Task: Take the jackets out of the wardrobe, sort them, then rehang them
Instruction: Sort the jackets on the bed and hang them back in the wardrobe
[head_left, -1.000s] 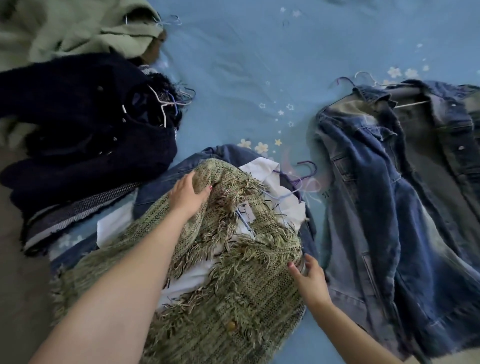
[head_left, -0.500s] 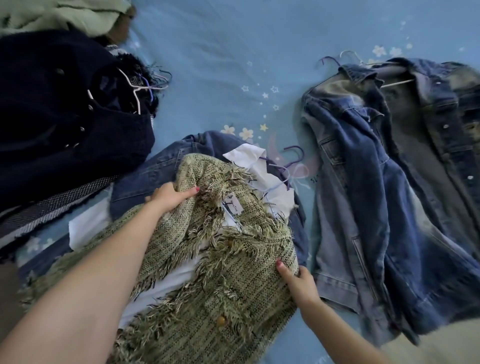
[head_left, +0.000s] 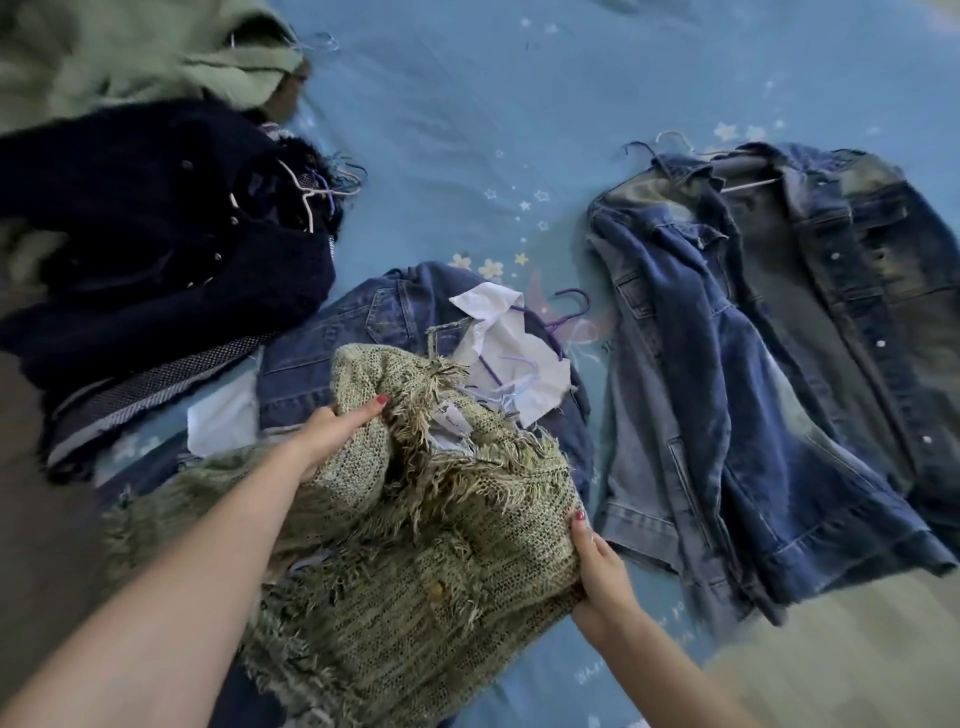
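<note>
1. Your hands have bunched the green fringed jacket (head_left: 415, 530) upward since earlier.
2. It sits lower centre on the bed (head_left: 467, 130).
3. Left hand (head_left: 332, 431) clutches its shoulder, right hand (head_left: 597, 571) its hem.
4. Soft, floppy, light: hold shoulders.

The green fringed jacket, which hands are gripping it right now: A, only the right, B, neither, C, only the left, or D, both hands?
D: the left hand clutches the green fringed jacket near its collar, and the right hand holds its lower right edge.
</note>
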